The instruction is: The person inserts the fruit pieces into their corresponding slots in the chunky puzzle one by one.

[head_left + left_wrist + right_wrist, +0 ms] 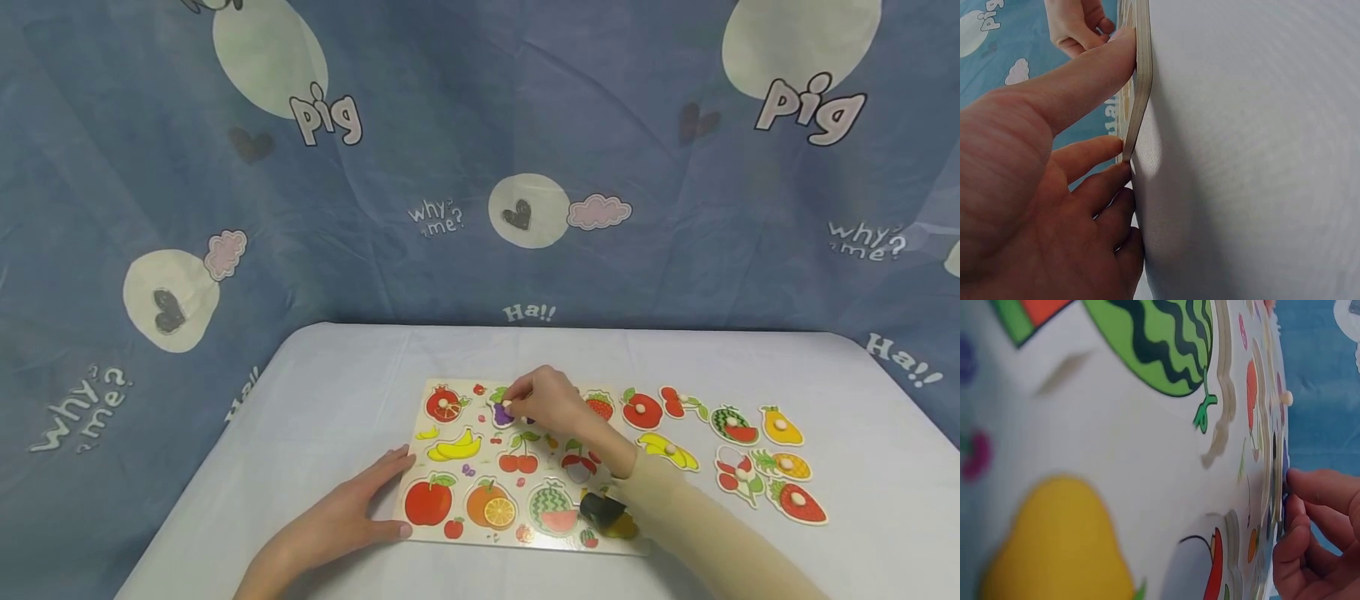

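A light wooden fruit puzzle board (480, 542) lies flat on the white table. My right hand (551, 404) reaches over its back row and pinches a purple grape puzzle piece (501, 412), with a pale knob beside the fingertips. In the right wrist view the thumb and fingers (1322, 494) meet at the board's far side, partly hiding the piece. At the board's left edge, my left hand (337, 517) rests with spread fingers and thumb touching it. The left wrist view shows the thumb (1094, 75) against the board's side (1142, 81), the other fingers farther along.
Right of the board lie several knobbed fruit pieces, among them bananas (667, 450), cherries (673, 402), a watermelon (733, 425), a pear (782, 426) and a strawberry (798, 503). My right sleeve (690, 517) covers the board's front right corner. A blue printed cloth (450, 275) hangs behind the table.
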`<state>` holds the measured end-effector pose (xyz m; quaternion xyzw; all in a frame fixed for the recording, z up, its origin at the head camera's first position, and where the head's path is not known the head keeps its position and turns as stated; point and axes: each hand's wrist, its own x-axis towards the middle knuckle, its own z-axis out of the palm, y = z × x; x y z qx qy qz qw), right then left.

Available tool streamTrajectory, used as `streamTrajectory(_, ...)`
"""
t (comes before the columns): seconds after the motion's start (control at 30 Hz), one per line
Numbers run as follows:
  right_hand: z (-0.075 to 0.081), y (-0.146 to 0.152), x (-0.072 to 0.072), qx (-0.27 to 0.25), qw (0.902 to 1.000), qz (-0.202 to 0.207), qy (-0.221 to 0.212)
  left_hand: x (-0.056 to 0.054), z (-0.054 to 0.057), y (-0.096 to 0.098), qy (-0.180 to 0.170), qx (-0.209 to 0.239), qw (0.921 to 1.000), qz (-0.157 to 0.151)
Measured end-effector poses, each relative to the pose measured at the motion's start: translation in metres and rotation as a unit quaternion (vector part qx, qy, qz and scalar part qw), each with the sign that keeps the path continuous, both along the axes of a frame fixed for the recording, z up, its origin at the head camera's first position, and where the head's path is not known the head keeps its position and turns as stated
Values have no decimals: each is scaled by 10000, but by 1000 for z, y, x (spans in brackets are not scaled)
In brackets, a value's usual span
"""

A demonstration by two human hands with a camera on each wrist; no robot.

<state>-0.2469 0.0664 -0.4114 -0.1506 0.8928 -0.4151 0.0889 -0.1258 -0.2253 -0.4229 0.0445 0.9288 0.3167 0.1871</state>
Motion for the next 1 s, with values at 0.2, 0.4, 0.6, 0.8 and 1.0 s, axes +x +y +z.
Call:
streamTrajectory(0.2,0,-2,-3,152,9999,28,-74,0,0,0,30,-8,10000,4)
streamTrajectory(0.4,2,-4,-5,280,9993,9,-250,1,0,1,41,-17,10000,34)
streamTrajectory(0.6,1,-3,-7,280,9992,56,-270,0,0,1,27,-15,10000,15)
streamTrajectory(0.8,1,1,-5,296,9993,183,-152,0,0,0,-43,-28,10000,62)
streamTrajectory(1.0,5,4,-1,183,9996,175,-115,0,0,0,-29,-69,9999,78)
